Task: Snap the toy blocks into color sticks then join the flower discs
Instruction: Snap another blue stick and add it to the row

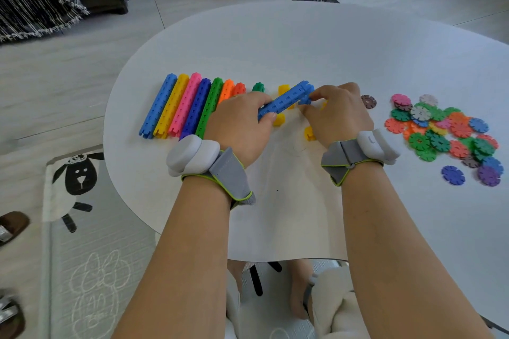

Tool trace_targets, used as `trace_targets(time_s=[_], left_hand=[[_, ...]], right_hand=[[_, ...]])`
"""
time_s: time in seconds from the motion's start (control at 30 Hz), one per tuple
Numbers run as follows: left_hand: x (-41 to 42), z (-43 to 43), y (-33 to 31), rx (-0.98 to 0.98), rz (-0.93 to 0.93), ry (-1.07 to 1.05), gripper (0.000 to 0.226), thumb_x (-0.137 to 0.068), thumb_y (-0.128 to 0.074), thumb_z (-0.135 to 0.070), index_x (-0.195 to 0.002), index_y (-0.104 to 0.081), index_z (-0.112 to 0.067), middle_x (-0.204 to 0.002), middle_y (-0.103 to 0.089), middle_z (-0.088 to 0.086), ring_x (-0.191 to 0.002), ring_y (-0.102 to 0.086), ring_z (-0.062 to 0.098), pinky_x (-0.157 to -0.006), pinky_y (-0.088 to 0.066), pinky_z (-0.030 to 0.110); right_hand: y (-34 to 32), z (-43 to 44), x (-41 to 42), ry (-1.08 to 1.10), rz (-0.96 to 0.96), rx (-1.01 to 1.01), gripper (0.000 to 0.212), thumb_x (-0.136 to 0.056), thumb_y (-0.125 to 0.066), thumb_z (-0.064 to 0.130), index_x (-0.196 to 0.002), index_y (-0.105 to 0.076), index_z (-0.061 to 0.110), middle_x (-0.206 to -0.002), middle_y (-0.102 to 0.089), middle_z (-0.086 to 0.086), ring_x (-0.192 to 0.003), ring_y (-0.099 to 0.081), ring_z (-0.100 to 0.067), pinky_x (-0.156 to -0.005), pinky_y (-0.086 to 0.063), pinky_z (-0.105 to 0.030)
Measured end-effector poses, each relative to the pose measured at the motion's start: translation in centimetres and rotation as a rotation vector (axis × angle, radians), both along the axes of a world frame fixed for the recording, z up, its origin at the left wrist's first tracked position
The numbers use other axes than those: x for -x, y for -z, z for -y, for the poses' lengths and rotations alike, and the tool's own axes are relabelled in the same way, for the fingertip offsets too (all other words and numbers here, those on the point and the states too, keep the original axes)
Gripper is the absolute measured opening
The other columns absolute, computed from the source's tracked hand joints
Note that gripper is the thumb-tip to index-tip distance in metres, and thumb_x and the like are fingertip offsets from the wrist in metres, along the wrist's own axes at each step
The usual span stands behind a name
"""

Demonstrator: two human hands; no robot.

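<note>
Between both hands, just above white table [275, 44]: half-built light-blue stick [278, 104], tilted, far end up and to the right. Gripped at near end by left hand [239, 121], fingers curled over top, thumb tip showing below. Met at far end by right hand [336, 115], pinching a loose blue block [305, 100] w/ thumb + fingertips, block touching stick; seated or not, can't tell. Hard plastic, so prob. light and stiff; should snap on w/ short push along the axis. Likely to flex or pop at joints if levered, so best held close to the joint under press, not by the tail. Smooth sides, maybe slippery; some purchase from studs. Left of left hand: finished sticks [185, 106] side by side, touching: blue, yellow, pink, dk blue, green, then orange partly behind the hand. Btw. and just past the hands: loose yellow blocks [278, 120], one green block [258, 87]. Right of right hand, well apart: heap of flower discs [440, 132], thin, flat, untouched; prob. easiest lifted by an edge pinch.
</note>
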State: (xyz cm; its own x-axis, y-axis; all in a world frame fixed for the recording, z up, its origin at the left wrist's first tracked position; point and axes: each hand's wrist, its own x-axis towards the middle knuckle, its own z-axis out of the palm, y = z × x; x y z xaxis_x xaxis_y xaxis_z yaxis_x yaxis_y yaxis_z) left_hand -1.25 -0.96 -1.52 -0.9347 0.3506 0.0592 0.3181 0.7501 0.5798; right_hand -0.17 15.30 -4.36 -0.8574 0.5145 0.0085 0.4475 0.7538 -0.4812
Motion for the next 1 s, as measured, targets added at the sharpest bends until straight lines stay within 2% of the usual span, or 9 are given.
trace_targets(time_s=[0.13,0.2,0.33,0.47,0.57,0.63,0.7,0.83,1.0], left_hand=[[0.0,0.1,-0.1,-0.009,0.010,-0.002,0.026,-0.093,-0.051,-0.027,-0.117,-0.060,-0.023,-0.098,-0.063,-0.001,-0.081,-0.050,0.016,-0.074,-0.044,0.030],[0.1,0.1,-0.2,-0.007,0.015,-0.007,0.026,-0.093,-0.051,-0.027,-0.118,-0.060,-0.023,-0.099,-0.064,0.000,-0.084,-0.051,0.017,-0.076,-0.044,0.031],[0.1,0.1,-0.3,-0.002,0.010,-0.006,0.027,-0.093,-0.051,-0.028,-0.118,-0.060,-0.023,-0.099,-0.064,-0.001,-0.083,-0.052,0.016,-0.076,-0.043,0.030],[0.0,0.2,-0.2,-0.009,0.013,0.006,0.026,-0.093,-0.051,-0.028,-0.118,-0.060,-0.022,-0.098,-0.064,-0.001,-0.082,-0.051,0.016,-0.076,-0.045,0.031],[0.0,0.2,-0.2,-0.013,0.014,0.007,0.026,-0.094,-0.051,-0.028,-0.118,-0.060,-0.022,-0.097,-0.064,-0.001,-0.081,-0.051,0.016,-0.076,-0.045,0.030],[0.0,0.1,-0.2,-0.005,0.012,0.009,0.026,-0.094,-0.051,-0.028,-0.118,-0.060,-0.023,-0.097,-0.063,-0.002,-0.080,-0.051,0.015,-0.074,-0.044,0.029],[0.0,0.1,-0.1,-0.002,0.014,0.009,0.026,-0.093,-0.051,-0.028,-0.117,-0.060,-0.024,-0.098,-0.064,-0.002,-0.082,-0.051,0.016,-0.074,-0.043,0.027],[-0.3,0.0,-0.3,0.006,0.025,0.014,0.027,-0.093,-0.053,-0.028,-0.118,-0.060,-0.025,-0.103,-0.065,-0.001,-0.090,-0.056,0.020,-0.080,-0.046,0.032],[-0.3,0.1,-0.4,0.005,0.022,0.016,0.026,-0.092,-0.053,-0.027,-0.117,-0.062,-0.025,-0.101,-0.065,-0.001,-0.090,-0.056,0.020,-0.081,-0.046,0.033]], right_hand=[[-0.8,0.0,-0.1,0.048,-0.163,0.093,0.021,-0.083,-0.061,0.041,-0.097,-0.063,0.025,-0.108,-0.045,0.010,-0.076,-0.044,-0.010,-0.054,-0.026,-0.018],[-1.5,0.0,-0.2,0.053,-0.266,0.152,0.019,-0.081,-0.061,0.032,-0.085,-0.061,0.014,-0.094,-0.052,0.005,-0.076,-0.045,-0.012,-0.055,-0.027,-0.015],[-1.8,-0.1,-0.5,0.030,-0.337,0.269,0.021,-0.071,-0.059,0.025,-0.059,-0.044,0.016,-0.068,-0.062,-0.010,-0.066,-0.061,-0.023,-0.063,-0.046,-0.031],[-1.5,-0.2,-0.9,0.001,-0.313,0.389,0.018,-0.076,-0.069,0.018,-0.075,-0.054,0.008,-0.069,-0.068,-0.015,-0.049,-0.065,-0.015,-0.058,-0.055,-0.032],[-1.5,-0.4,-0.9,0.020,-0.399,0.654,0.019,-0.077,-0.074,0.012,-0.092,-0.063,0.013,-0.075,-0.069,-0.008,-0.060,-0.070,-0.019,-0.064,-0.059,-0.034],[-1.4,-0.7,-0.8,0.029,-0.438,0.701,0.014,-0.074,-0.073,0.010,-0.080,-0.072,0.023,-0.076,-0.071,-0.005,-0.072,-0.071,-0.024,-0.076,-0.059,-0.042],[-1.5,-0.5,-0.8,0.055,-0.466,0.771,0.016,-0.075,-0.070,0.009,-0.069,-0.074,0.023,-0.076,-0.072,-0.007,-0.079,-0.071,-0.027,-0.080,-0.058,-0.042],[-2.0,0.1,-0.8,0.121,-0.484,1.102,0.006,-0.088,-0.061,0.000,-0.084,-0.065,0.000,-0.089,-0.068,-0.020,-0.084,-0.071,-0.028,-0.075,-0.059,-0.033],[-2.3,0.1,-0.9,0.142,-0.451,1.163,0.007,-0.090,-0.061,0.004,-0.085,-0.061,-0.001,-0.092,-0.068,-0.022,-0.087,-0.071,-0.030,-0.077,-0.059,-0.036]])
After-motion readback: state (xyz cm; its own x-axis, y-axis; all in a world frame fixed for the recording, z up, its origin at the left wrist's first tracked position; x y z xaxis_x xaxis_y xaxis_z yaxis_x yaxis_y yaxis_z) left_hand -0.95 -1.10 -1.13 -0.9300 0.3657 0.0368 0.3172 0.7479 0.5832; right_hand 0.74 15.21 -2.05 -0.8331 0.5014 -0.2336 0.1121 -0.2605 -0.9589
